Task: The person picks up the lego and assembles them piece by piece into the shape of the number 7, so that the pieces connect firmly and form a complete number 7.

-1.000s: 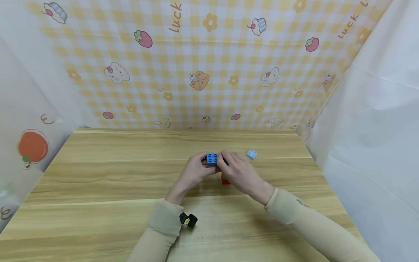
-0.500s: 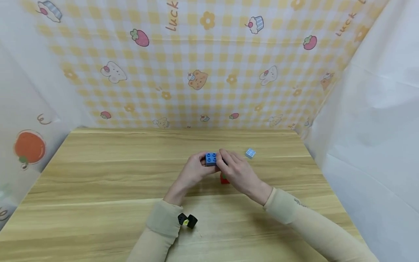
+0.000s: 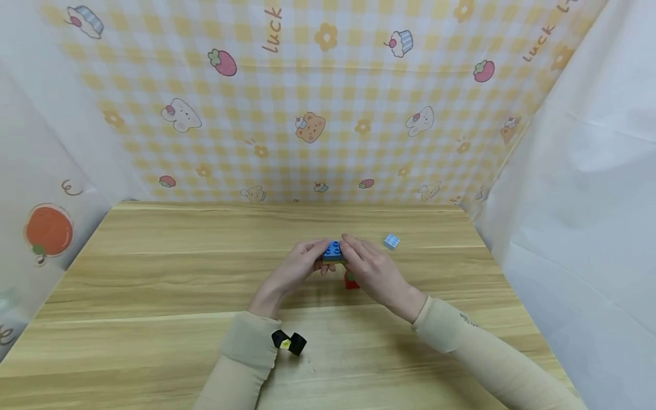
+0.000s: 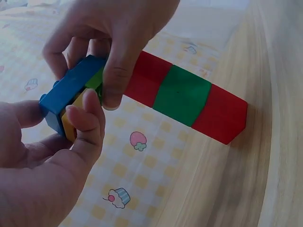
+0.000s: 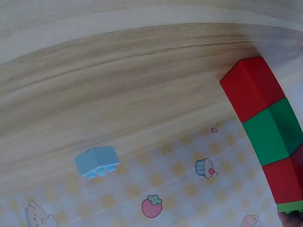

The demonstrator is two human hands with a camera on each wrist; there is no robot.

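Note:
A tall stack of building bricks stands on the table between the hands. In the left wrist view its lower part is a red brick, a green brick and another red brick. Towards the top come a lime-green piece, some yellow, and a long blue brick with studs up. My left hand pinches the left end of the blue brick, fingers beneath it by the yellow part. My right hand grips the other end, its thumb lying along the stack's side.
A light blue brick lies on the wooden table, behind and right of the stack. The checked backdrop rises at the table's back edge. A small black device sits at the left cuff.
My left hand has shifted its hold: the thumb has gone from below the blue brick's near side up to its left top corner. A yellow-green edge now shows under the brick. The right hand stays nearly still.

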